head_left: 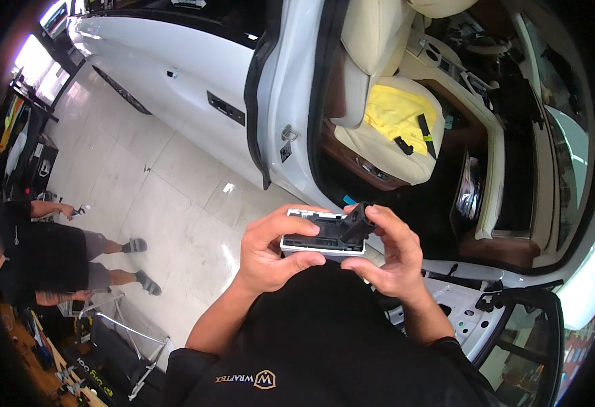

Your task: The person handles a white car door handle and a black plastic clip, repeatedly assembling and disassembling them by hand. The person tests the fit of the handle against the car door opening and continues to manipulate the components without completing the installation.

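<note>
In front of my chest I hold a rectangular part (301,240) with a white rim and a dark, ribbed inside facing up. My left hand (270,247) is closed on its left end, thumb along the near edge and a fingertip pressed on the dark inside. A black blocky piece (357,225) stands tilted up at the right end; whether it is joined to the part cannot be told. The fingers of my right hand (398,251) close on that black piece from the right, while its thumb lies at the part's near edge.
A white car (196,54) has its doorway open ahead, with a cream seat (406,169) bearing a yellow cloth (396,112) and small black parts. A door with bare inner metal (457,305) is at lower right. Another person (53,247) and a metal-framed chair (131,339) are at left.
</note>
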The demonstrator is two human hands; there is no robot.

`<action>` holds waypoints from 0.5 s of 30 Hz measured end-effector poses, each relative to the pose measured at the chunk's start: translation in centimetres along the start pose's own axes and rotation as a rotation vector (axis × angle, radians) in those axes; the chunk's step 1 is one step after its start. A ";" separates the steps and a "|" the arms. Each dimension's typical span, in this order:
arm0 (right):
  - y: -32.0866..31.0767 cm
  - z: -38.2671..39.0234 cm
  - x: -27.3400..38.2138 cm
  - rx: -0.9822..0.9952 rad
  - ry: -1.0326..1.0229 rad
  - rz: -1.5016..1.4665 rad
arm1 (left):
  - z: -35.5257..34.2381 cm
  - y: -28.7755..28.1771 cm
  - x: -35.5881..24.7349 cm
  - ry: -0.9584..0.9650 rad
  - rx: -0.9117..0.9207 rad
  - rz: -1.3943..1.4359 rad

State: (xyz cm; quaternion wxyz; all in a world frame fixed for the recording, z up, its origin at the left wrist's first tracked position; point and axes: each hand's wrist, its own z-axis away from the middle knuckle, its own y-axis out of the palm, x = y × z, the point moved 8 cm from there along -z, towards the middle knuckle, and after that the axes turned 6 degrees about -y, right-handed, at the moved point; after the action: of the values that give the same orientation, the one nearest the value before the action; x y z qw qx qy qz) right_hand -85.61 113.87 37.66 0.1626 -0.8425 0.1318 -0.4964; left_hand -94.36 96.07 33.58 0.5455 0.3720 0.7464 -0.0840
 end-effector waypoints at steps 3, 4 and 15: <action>0.4 0.6 1.2 -0.160 -0.164 0.050 | -0.1 0.6 -0.4 0.009 0.006 -0.016; 0.3 0.9 1.7 -0.217 -0.231 0.083 | -0.1 0.7 -0.5 0.012 0.005 -0.015; 0.7 0.8 4.1 -0.174 -0.294 0.119 | 0.2 0.9 -3.2 0.198 0.039 -0.106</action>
State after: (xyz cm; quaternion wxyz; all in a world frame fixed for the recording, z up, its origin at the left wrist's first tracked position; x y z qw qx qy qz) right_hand -83.02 111.80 40.28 0.1357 -0.9076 0.1985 -0.3442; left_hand -93.17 95.10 36.56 0.4567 0.3488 0.8134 -0.0901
